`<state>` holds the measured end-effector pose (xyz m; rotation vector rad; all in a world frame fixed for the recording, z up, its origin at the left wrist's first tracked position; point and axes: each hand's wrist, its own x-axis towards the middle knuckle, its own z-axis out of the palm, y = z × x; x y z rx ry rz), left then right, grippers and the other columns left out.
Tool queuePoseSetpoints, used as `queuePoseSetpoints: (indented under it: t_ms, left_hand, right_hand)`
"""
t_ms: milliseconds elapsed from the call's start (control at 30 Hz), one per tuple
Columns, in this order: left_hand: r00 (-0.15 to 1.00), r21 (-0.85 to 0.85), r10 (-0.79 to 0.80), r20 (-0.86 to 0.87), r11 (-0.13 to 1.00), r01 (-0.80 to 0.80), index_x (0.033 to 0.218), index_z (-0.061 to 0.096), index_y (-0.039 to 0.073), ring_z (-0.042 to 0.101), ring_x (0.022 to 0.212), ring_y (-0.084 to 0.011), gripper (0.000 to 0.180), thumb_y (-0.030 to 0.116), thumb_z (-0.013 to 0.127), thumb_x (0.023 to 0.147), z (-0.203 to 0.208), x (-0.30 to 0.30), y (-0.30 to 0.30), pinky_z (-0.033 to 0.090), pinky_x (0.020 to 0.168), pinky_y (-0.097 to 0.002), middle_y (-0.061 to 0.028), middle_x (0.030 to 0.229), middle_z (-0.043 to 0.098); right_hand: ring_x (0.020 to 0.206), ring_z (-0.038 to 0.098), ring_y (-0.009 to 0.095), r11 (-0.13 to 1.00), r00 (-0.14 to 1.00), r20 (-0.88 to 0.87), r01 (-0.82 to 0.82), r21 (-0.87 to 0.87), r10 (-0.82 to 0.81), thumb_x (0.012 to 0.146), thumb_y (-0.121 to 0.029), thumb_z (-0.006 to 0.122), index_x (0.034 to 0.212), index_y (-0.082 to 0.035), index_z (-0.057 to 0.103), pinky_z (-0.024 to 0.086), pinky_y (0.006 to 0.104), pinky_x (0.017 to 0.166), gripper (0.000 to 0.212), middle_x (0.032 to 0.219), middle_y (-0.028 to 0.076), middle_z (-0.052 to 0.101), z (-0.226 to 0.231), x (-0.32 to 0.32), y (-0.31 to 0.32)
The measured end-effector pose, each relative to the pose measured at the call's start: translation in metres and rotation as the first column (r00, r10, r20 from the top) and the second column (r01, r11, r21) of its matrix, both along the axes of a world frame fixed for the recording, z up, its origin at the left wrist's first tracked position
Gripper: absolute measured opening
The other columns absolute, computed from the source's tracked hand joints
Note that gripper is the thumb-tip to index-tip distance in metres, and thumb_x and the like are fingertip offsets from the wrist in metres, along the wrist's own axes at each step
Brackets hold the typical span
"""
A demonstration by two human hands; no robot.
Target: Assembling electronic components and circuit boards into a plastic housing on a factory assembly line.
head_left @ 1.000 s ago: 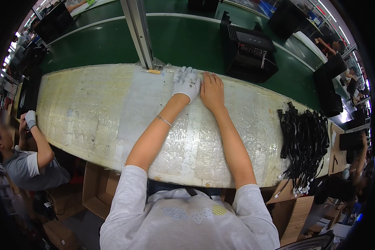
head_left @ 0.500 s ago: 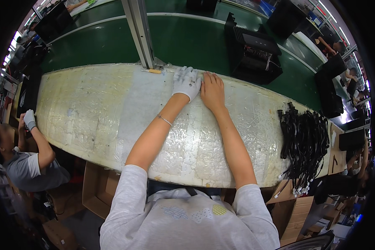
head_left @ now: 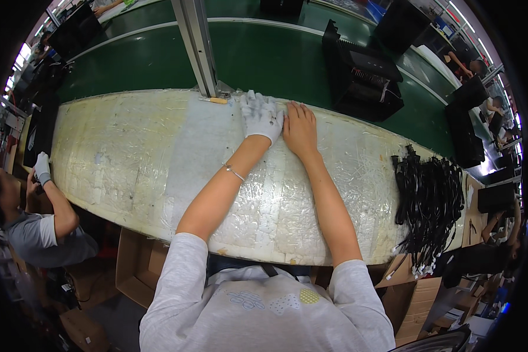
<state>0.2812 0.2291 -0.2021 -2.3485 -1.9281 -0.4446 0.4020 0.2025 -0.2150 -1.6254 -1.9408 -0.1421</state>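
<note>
My left hand point(head_left: 260, 118), in a smudged white work glove, lies on the far edge of the film-covered workbench point(head_left: 129, 158) with its fingers spread. Bare and flat beside it, my right hand point(head_left: 300, 126) rests on the same edge with its fingers stretched forward. Neither holds anything. Just left of the gloved hand is a small tool with a yellow handle point(head_left: 218, 101), at the foot of a metal post point(head_left: 198, 53). A bundle of black cables with white connectors point(head_left: 427, 202) lies at the bench's right end.
Beyond the bench runs a green conveyor belt point(head_left: 264, 58) carrying a black finned case point(head_left: 366, 76). An open cardboard box point(head_left: 136, 264) stands below the bench at left. A co-worker point(head_left: 47, 229) in a grey shirt works at the left end, with more people farther right.
The black finned case has shifted slightly right along the belt. My left hand has tilted and its gloved fingers have spread and moved slightly left; my right hand stays in place.
</note>
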Motion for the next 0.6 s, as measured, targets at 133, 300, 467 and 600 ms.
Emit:
queuePoseSetpoints:
  t_ms: [133,300,467,600]
  left_hand:
    - [0.995,-0.135,0.055,0.079,0.990,-0.044,0.144,0.042,0.011,0.019,0.144,-0.0359,0.061,0.045,0.041,0.093,0.007,0.002,-0.002,0.004,0.116,-0.0537,-0.0193,0.152,0.032]
    - [0.987,-0.244,0.058,0.149,0.970,-0.020,0.149,0.034,0.012,0.014,0.146,-0.0358,0.065,0.048,0.037,0.095,0.006,-0.001,0.000,0.004,0.117,-0.0524,-0.0182,0.156,0.024]
    - [0.987,-0.232,0.055,0.152,0.973,-0.019,0.148,0.034,0.010,0.014,0.147,-0.0347,0.066,0.048,0.037,0.095,0.004,0.000,0.000,0.005,0.117,-0.0506,-0.0176,0.156,0.024]
    - [0.987,-0.174,0.044,0.153,0.985,-0.017,0.146,0.037,0.008,0.018,0.146,-0.0336,0.065,0.046,0.038,0.094,-0.001,-0.001,0.003,0.007,0.118,-0.0484,-0.0175,0.154,0.029]
  right_hand:
    - [0.128,0.045,0.035,1.000,1.000,0.001,0.002,-0.005,-0.002,0.093,-0.018,0.050,0.126,0.000,0.056,0.028,0.0458,0.111,0.038,0.133,0.017,0.055,-0.001,0.001,0.000]
    - [0.128,0.045,0.036,1.000,1.000,0.000,0.003,0.000,-0.003,0.093,-0.018,0.050,0.125,0.001,0.056,0.028,0.0458,0.111,0.038,0.133,0.017,0.055,-0.001,0.000,0.001]
    - [0.127,0.045,0.036,1.000,1.000,0.001,0.003,0.005,-0.003,0.092,-0.017,0.051,0.125,0.001,0.056,0.029,0.0461,0.111,0.038,0.133,0.017,0.055,0.001,0.000,0.000]
    - [0.127,0.046,0.036,1.000,1.000,0.000,0.005,0.004,-0.005,0.092,-0.017,0.051,0.125,0.001,0.056,0.029,0.0463,0.111,0.038,0.132,0.017,0.056,0.000,0.000,0.000]
